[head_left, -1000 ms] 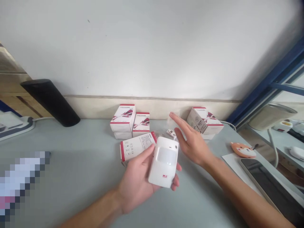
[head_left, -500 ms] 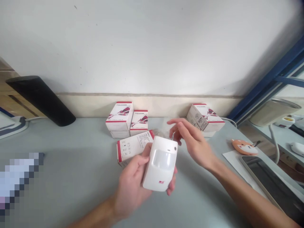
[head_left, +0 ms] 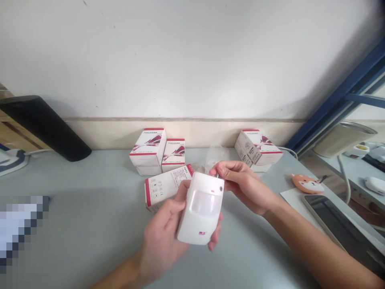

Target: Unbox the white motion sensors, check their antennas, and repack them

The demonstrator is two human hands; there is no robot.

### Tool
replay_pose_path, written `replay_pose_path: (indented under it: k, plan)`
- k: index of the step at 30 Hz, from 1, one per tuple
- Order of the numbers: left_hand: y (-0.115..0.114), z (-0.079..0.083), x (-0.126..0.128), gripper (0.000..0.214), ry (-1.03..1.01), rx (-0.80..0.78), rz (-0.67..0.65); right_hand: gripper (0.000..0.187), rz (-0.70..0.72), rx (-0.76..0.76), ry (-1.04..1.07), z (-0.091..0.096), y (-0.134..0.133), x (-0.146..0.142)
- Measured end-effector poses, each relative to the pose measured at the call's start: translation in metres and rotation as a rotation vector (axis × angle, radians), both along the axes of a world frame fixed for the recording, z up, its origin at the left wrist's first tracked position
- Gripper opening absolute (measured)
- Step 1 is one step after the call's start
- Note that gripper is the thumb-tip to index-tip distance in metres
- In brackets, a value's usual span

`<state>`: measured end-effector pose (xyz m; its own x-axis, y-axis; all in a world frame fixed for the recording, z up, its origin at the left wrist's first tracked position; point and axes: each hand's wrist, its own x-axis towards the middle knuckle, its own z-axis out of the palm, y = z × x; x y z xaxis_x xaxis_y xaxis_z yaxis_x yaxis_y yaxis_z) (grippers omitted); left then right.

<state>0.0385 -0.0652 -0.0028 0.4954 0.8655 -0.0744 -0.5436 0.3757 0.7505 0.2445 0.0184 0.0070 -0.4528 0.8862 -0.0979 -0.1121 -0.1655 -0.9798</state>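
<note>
A white motion detector (head_left: 195, 220) with a milky lens window and a small red logo lies face up in my left hand (head_left: 167, 230). The fingers wrap beneath it, and fingertips show along its right side. At its top right corner stands a short metal antenna (head_left: 217, 175). My right hand (head_left: 240, 180) pinches that antenna between thumb and index finger; its upper part is hidden by the fingers. A small red light (head_left: 212, 191) shows above the lens. Just behind the detector, an opened-looking white and red box (head_left: 168, 184) lies on its side.
Against the wall stand white and red boxes (head_left: 148, 144) on the left and more boxes (head_left: 261, 148) on the right. A clear plastic bag (head_left: 215, 154) sits between them. A black cylinder (head_left: 45, 126) leans at far left. On the right are an orange animal-face item (head_left: 308, 184) and a phone (head_left: 337, 224).
My right hand has closed from loosely spread fingers to a pinch on the antenna. The detector's small light has turned red. The plastic bag is now more visible as the view shifted slightly.
</note>
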Motion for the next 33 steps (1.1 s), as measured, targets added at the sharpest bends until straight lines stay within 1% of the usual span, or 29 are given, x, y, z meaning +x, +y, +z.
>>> replay_pose_path:
  k: [3, 6, 9, 13, 15, 17, 18, 19, 21, 23, 25, 27, 29, 33]
  plan:
    - [0.002, -0.006, 0.0, 0.037, 0.032, 0.031, -0.036, 0.031, -0.188, 0.04, 0.043, 0.003, 0.005, 0.005]
    - [0.002, -0.01, 0.0, 0.038, 0.077, 0.065, -0.086, 0.032, -0.391, 0.19, 0.101, 0.014, 0.014, 0.02]
    - [0.003, -0.009, 0.001, 0.044, 0.125, 0.083, -0.139, 0.034, -0.532, 0.345, 0.144, 0.029, 0.024, 0.041]
    - [0.001, -0.007, -0.001, 0.047, 0.176, 0.11, -0.215, 0.03, -0.658, 0.417, 0.257, 0.045, 0.033, 0.072]
    - [0.0, -0.008, -0.002, 0.048, 0.185, 0.116, -0.236, 0.027, -0.684, 0.449, 0.271, 0.049, 0.038, 0.084]
    - [0.0, -0.011, -0.003, 0.05, 0.18, 0.121, -0.246, 0.024, -0.674, 0.475, 0.254, 0.051, 0.04, 0.094]
    - [0.001, -0.012, -0.003, 0.051, 0.18, 0.122, -0.253, 0.023, -0.67, 0.467, 0.261, 0.052, 0.041, 0.098]
    - [0.002, -0.013, -0.003, 0.052, 0.178, 0.122, -0.263, 0.022, -0.666, 0.427, 0.293, 0.053, 0.04, 0.101]
    - [0.005, -0.014, -0.002, 0.055, 0.165, 0.109, -0.29, 0.018, -0.687, 0.28, 0.443, 0.056, 0.039, 0.109]
    - [0.007, -0.016, -0.001, 0.058, 0.144, 0.085, -0.315, 0.02, -0.743, 0.13, 0.635, 0.059, 0.037, 0.117]
    - [0.01, -0.018, -0.001, 0.058, 0.123, 0.049, -0.339, 0.023, -0.777, 0.045, 0.746, 0.059, 0.037, 0.122]
    - [0.012, -0.019, -0.002, 0.055, 0.106, 0.018, -0.372, 0.019, -0.772, 0.019, 0.747, 0.057, 0.038, 0.124]
    - [0.013, -0.02, -0.004, 0.052, 0.097, 0.015, -0.38, 0.012, -0.754, 0.025, 0.693, 0.054, 0.041, 0.122]
    - [0.013, -0.022, -0.006, 0.048, 0.138, 0.056, -0.294, 0.023, -0.774, 0.118, 0.565, 0.05, 0.045, 0.115]
